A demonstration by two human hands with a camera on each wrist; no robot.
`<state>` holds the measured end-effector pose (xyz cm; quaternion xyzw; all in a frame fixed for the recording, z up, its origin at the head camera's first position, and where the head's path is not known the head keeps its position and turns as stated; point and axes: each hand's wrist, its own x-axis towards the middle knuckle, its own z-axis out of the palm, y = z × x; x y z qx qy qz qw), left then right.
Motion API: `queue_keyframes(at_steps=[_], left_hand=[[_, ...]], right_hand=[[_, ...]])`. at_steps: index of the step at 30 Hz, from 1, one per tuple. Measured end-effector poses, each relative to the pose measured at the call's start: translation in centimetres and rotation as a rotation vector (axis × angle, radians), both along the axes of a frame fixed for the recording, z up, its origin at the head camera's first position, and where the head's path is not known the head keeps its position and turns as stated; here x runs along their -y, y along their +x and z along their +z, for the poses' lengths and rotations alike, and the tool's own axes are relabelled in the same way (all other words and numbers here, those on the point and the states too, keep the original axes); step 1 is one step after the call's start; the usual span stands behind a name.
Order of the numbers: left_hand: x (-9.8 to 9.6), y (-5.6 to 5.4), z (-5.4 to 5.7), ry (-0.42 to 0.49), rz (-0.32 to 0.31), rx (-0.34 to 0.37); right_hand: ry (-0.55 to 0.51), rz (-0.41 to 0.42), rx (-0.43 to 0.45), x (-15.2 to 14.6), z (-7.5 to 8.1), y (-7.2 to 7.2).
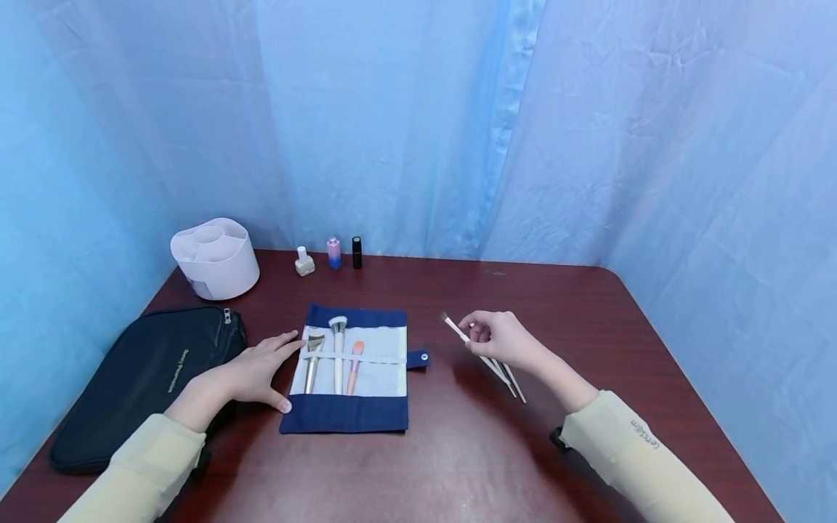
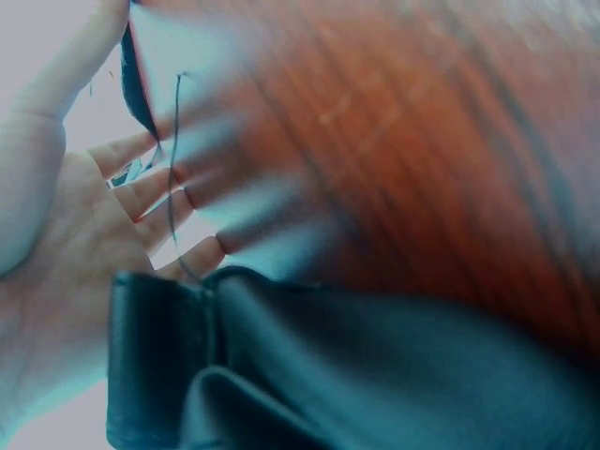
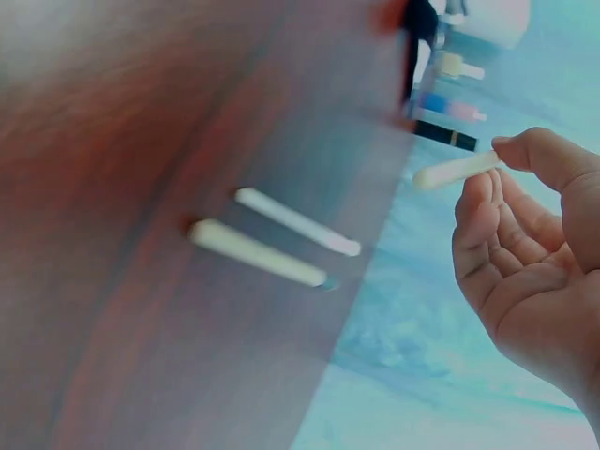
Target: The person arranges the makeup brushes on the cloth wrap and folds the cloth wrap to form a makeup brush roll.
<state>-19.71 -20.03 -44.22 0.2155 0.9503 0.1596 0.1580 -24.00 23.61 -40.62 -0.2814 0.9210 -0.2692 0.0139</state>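
Note:
My right hand (image 1: 505, 338) pinches a slim makeup brush (image 1: 455, 328) between thumb and fingertips, its small dark bristles pointing up and left. Below that hand lie two more pale-handled brushes (image 3: 298, 221) on the table. A navy brush roll (image 1: 346, 415) is spread flat with a white lining. Tucked under its elastic band are a gold-handled brush (image 1: 312, 374), a white brush (image 1: 338, 352) and a pink brush (image 1: 354, 369). My left hand (image 1: 251, 369) rests at the roll's left edge, fingers spread, thumb at its lower left corner.
A black zip case (image 1: 144, 385) lies at the left, beside my left wrist. Behind it stands a white divided organizer (image 1: 225, 269). Along the back are a pale polish bottle (image 1: 304, 263), a pink-blue bottle (image 1: 334, 254) and a black tube (image 1: 357, 253). Curtains (image 1: 392, 131) surround the table.

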Motion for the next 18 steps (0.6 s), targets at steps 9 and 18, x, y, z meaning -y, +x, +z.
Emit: queue_keyframes(at_steps=[9, 18], left_hand=[[0.0, 0.1, 0.1, 0.01, -0.005, -0.001], [0.1, -0.1, 0.0, -0.011, -0.006, -0.014]], right_hand=[[-0.061, 0.033, 0.017, 0.7, 2.4, -0.2], [-0.257, 0.035, 0.127, 2.5, 4.7, -1.3]])
